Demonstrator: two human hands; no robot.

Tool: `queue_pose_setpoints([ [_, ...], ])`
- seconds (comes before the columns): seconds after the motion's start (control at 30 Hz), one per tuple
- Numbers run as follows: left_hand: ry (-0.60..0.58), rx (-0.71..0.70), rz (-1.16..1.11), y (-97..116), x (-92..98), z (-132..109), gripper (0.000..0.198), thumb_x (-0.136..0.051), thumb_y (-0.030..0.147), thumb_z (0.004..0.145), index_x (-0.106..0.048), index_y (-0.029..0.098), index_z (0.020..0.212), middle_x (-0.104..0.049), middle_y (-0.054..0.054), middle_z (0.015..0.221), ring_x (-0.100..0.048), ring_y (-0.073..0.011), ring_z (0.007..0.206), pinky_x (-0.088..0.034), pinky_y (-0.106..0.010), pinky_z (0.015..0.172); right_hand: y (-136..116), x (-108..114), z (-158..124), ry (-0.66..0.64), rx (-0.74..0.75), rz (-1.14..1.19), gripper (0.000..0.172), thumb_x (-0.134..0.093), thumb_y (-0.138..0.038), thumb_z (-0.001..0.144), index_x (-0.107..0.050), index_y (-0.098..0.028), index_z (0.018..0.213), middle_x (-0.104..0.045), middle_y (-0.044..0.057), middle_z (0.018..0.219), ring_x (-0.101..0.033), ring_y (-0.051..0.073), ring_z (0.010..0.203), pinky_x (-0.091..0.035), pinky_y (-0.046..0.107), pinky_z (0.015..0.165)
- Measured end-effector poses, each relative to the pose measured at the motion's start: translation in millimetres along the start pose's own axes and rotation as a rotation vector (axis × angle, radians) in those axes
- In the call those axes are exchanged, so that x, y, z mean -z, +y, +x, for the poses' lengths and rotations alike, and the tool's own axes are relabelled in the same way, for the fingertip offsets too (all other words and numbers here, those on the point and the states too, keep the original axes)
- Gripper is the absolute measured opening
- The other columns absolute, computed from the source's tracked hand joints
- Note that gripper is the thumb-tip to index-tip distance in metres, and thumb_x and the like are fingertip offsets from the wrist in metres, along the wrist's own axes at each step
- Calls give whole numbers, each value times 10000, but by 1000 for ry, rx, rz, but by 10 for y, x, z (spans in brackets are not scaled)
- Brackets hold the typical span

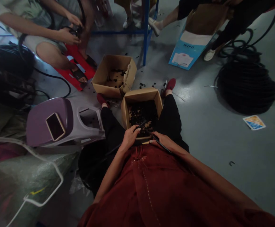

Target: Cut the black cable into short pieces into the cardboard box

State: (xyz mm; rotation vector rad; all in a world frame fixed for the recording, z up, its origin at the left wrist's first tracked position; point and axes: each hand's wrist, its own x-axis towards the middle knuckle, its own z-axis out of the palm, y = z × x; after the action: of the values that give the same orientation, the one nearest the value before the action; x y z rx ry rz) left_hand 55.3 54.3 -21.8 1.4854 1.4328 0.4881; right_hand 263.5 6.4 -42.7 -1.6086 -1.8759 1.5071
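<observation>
Strips (161, 144) held in both hands (130, 136).

Okay, so a thin black strip (140, 124) was pinched in the left hand (130, 136), and a slim dark piece (162, 144), too blurry to name, was gripped in the right hand (161, 138). Both were held over the near edge of a cardboard box (140, 95) loaded with black scraps (144, 110), flanked by the wearer's legs. Another open carton (106, 90) was placed right behind it. A phone (55, 126) was parked on a purple-topped stool (39, 116). Black tubing (76, 30) was being handled by a co-worker (64, 35), upper left; a fat black coil (248, 85) was piled at right.
</observation>
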Motion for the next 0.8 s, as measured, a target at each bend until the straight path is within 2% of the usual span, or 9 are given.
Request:
queue_pose_setpoints([
  [0.2, 66, 69, -137, -35, -76, -34, 329, -475, 337, 825, -625, 142, 1044, -615, -7, 749, -504, -95, 603, -411, -204, 599, -81, 37, -11, -51, -16, 11, 499, -525, -520, 795, -505, -197, 1174, -630, 98, 1023, -602, 237, 890, -447, 336, 765],
  [0.37, 149, 74, -151, -12, -93, -53, 349, -464, 346, 836, -619, 137, 1068, -609, -15, 753, -513, -100, 632, -418, -204, 623, -105, 61, -12, -62, -39, 30, 499, -511, -488, 812, -471, -180, 1203, -623, 119, 1061, -599, 254, 923, -442, 352, 791],
  [0.6, 117, 36, -112, -10, -99, -67, 319, -455, 352, 845, -636, 161, 1025, -623, -11, 775, -544, -113, 690, -432, -213, 676, -63, 20, 26, -20, -31, 71, 485, -558, -451, 792, -485, -198, 1200, -635, 111, 1065, -606, 256, 926, -448, 357, 795],
  [0.8, 86, 49, -138, -55, -130, -64, 333, -465, 344, 841, -629, 166, 1071, -636, -18, 804, -554, -115, 705, -443, -216, 689, 37, -16, 56, -31, -2, 152, 508, -527, -499, 806, -478, -198, 1213, -632, 98, 1079, -607, 242, 947, -457, 356, 812],
])
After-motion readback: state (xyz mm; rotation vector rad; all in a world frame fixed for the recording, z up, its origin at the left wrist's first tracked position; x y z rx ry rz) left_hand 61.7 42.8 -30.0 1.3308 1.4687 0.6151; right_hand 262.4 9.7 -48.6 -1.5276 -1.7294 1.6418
